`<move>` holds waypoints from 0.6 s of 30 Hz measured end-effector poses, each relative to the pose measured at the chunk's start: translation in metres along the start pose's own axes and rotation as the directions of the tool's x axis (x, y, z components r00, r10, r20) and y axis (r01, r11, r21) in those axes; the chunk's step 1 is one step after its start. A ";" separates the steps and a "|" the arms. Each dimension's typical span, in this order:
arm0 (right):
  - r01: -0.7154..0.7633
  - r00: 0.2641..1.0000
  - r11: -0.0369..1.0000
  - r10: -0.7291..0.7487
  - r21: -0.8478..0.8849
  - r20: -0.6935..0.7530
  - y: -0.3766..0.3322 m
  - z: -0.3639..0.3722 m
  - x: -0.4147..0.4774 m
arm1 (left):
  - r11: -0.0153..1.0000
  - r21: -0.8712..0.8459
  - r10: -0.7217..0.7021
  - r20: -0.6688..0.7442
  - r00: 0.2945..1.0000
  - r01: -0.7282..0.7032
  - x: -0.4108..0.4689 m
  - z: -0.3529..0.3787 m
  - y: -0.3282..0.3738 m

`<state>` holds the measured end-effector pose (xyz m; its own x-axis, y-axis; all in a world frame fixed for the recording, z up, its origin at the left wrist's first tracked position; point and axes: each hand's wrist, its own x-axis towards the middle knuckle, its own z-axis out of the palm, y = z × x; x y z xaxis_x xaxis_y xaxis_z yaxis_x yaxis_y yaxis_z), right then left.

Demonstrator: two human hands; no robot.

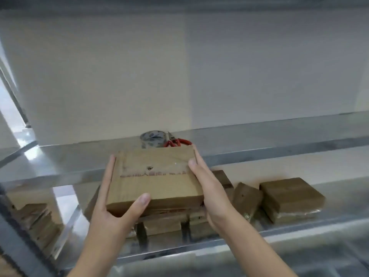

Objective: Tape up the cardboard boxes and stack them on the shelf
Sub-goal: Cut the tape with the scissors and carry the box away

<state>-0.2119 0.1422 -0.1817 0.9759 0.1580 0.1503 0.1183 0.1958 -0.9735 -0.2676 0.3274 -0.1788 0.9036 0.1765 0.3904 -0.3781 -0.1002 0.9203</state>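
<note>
Both hands' grips clamp a taped cardboard box (157,180): left hand (111,200), right hand (209,188). Stacked boxes (289,198) sit on the shelf (299,234) below.

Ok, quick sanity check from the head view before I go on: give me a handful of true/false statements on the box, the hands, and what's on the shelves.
1. Both hands hold one cardboard box, the left hand and right hand on opposite sides. True.
2. The roll of tape sits on the lower shelf. False: it is on the upper shelf, behind the held box.
3. Red-handled scissors lie beside the tape. True.
4. The lower shelf has no boxes. False: several boxes sit there, including one at the right.
5. The held box is open. False: its top is closed.
</note>
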 end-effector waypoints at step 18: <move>-0.227 0.774 0.973 0.158 -0.036 -0.613 0.139 -0.256 -0.040 | 0.858 -0.171 -0.382 0.417 0.825 0.484 -0.036 0.244 -0.220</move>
<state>-0.1876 -0.0851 -0.3672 0.8865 -0.4403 -0.1427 -0.0997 0.1194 -0.9878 -0.1673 0.1040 -0.4008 0.9736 -0.2248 -0.0398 0.0786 0.1666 0.9829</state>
